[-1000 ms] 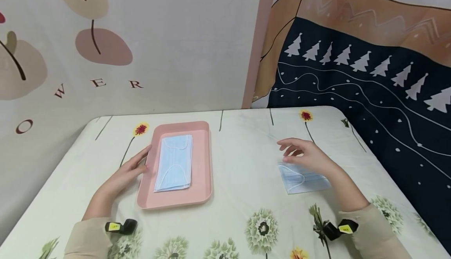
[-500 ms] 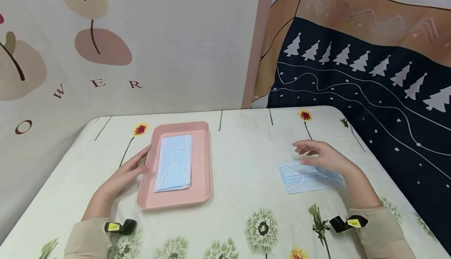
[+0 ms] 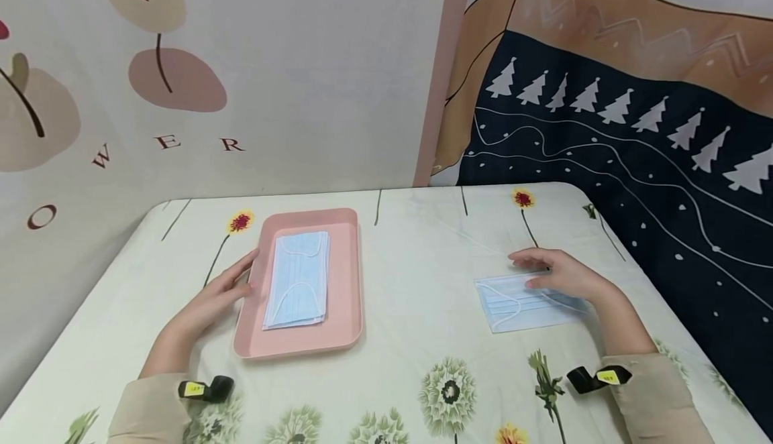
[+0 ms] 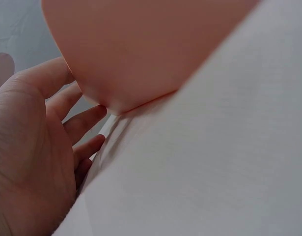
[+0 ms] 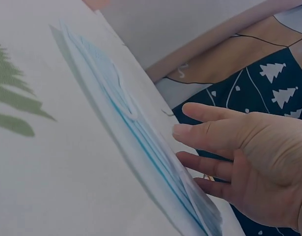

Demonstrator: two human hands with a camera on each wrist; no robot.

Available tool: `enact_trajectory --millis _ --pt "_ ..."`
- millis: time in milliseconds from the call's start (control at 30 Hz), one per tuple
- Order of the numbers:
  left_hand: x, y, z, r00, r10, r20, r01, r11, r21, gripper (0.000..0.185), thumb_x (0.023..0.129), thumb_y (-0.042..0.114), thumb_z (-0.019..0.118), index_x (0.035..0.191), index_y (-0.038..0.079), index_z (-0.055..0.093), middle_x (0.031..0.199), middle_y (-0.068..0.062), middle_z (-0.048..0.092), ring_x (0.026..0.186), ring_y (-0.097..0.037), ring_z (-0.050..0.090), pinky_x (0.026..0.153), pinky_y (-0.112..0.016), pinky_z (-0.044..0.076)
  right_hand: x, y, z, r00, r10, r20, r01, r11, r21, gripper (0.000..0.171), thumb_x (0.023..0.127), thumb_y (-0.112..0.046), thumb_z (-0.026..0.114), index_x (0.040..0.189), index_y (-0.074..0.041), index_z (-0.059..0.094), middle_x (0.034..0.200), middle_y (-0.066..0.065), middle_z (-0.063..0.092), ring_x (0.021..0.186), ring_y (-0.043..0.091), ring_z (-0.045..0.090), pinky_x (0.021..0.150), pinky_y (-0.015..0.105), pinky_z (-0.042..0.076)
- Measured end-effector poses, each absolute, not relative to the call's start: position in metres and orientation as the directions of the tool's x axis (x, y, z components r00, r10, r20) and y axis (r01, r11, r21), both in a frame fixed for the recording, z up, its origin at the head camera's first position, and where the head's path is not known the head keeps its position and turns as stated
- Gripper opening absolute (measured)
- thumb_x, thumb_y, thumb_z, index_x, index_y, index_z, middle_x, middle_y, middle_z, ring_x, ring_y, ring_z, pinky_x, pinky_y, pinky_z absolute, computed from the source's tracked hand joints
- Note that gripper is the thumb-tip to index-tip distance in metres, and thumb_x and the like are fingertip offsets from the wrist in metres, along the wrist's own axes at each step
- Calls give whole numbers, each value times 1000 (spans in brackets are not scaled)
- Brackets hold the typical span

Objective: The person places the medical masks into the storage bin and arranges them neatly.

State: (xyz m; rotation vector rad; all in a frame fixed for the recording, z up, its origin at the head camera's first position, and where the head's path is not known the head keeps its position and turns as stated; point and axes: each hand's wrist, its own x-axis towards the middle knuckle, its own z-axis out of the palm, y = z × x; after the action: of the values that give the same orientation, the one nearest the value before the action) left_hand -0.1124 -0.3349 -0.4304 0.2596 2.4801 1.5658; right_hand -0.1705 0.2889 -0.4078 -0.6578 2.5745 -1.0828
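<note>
A pink tray [image 3: 345, 283] lies on the flowered tablecloth and holds a stack of light blue face masks [image 3: 298, 280]. My left hand [image 3: 219, 293] rests flat beside the tray, its straight fingers against the tray's left rim [image 4: 116, 93]. A single blue mask [image 3: 513, 304] lies on the cloth at the right. My right hand [image 3: 558, 275] lies over that mask's far right part with relaxed fingers [image 5: 209, 132], touching it lightly.
Patterned wall hangings rise behind the table [image 3: 423, 243]. The dark tree-print cloth [image 3: 664, 182] hangs close along the right edge. Bare tablecloth stretches between the tray and the loose mask.
My right hand has slid to the right along the loose mask and lowered onto it. The left hand and tray have stayed still.
</note>
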Motion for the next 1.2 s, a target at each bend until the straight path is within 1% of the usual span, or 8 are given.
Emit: enact_trajectory --millis 100,167,267,400,533,800,1067,1200 --pt "-112 -335 -431 -965 252 -71 44 425 904 73 96 16 58 155 16 15 158 -16 8 142 -41 -1 105 -67 6 -172 290 -411 -858 -509 -77 -299 615 -730 53 82 -6 74 131 -1 56 127 15 59 118 36 51 98 52 37" --pt "-113 -335 -431 -965 251 -73 43 431 901 72 97 17 58 155 16 15 158 -16 8 142 -41 -1 105 -68 6 -172 291 -413 -855 -513 -76 -305 615 -727 52 82 -5 74 131 -3 57 127 14 58 118 35 51 97 50 38" --pt "-113 -336 -432 -965 249 -78 40 437 899 72 97 18 57 155 18 15 158 -16 8 142 -41 -1 105 -67 6 -174 291 -417 -851 -521 -69 -317 614 -723 48 82 -3 73 128 -4 59 125 12 59 114 30 52 95 39 42" --pt "-113 -335 -431 -964 256 -73 46 432 900 72 97 18 57 155 18 15 158 -17 8 142 -42 -1 105 -68 6 -177 290 -423 -849 -525 -61 -325 609 -723 41 82 2 71 122 -4 63 117 9 61 103 22 52 86 25 44" --pt "-113 -336 -431 -963 258 -72 48 430 902 71 97 18 57 155 19 16 158 -17 8 142 -42 0 105 -67 7 -177 288 -425 -854 -515 -70 -306 606 -734 36 82 4 70 116 -5 65 107 6 61 94 21 51 80 26 45" --pt "-113 -337 -433 -964 257 -72 49 438 898 70 98 20 57 155 20 17 158 -18 8 142 -42 0 105 -68 7 -178 286 -425 -862 -500 -91 -277 613 -740 26 82 6 69 104 -9 67 98 3 62 87 23 52 77 29 44" --pt "-111 -334 -431 -966 249 -70 44 428 902 70 97 18 57 155 17 16 158 -17 9 142 -41 0 106 -67 6 -176 284 -422 -852 -513 -100 -263 586 -767 18 83 4 68 93 -11 71 100 3 65 87 21 53 76 26 45" --pt "-111 -334 -430 -965 253 -66 49 422 905 71 97 17 57 155 15 15 158 -18 8 142 -42 0 106 -66 6 -175 283 -419 -846 -522 -110 -260 584 -769 18 84 4 68 96 -8 74 103 6 67 93 21 58 77 24 47"
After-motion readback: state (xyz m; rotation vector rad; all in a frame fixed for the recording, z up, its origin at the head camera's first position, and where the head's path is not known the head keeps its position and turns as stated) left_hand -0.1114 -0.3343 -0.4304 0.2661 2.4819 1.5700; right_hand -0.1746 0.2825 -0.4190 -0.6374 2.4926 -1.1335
